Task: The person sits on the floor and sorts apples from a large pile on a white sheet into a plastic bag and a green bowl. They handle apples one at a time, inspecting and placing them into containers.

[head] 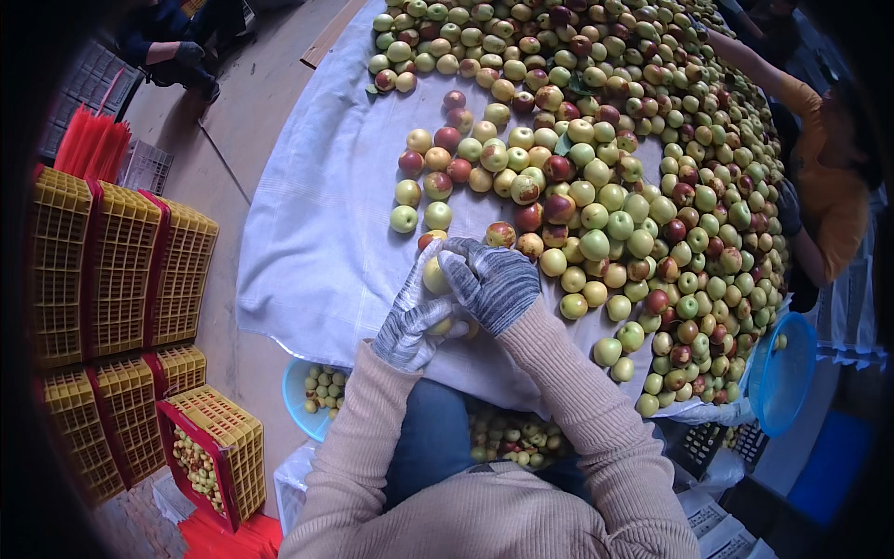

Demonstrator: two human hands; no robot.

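Note:
Both my hands wear grey knitted gloves and meet over the near edge of a cloth-covered table (314,230). My left hand (419,325) is closed around green jujube fruits, one (440,325) showing between its fingers. Another green jujube (434,277) sits between the two hands, against the fingers of my right hand (489,279); which hand bears it cannot be told. Just beyond the fingertips lies a red-and-yellow jujube (431,239). Loose green and red jujubes (618,225) spread ahead and to the right in a large heap.
Yellow crates (122,265) with red edges are stacked at left; one nearby (237,447) holds jujubes. Blue basins stand below the table's edge (297,402) and at right (782,374). A co-worker in an orange top (827,189) reaches over the heap; another person (167,49) is at upper left.

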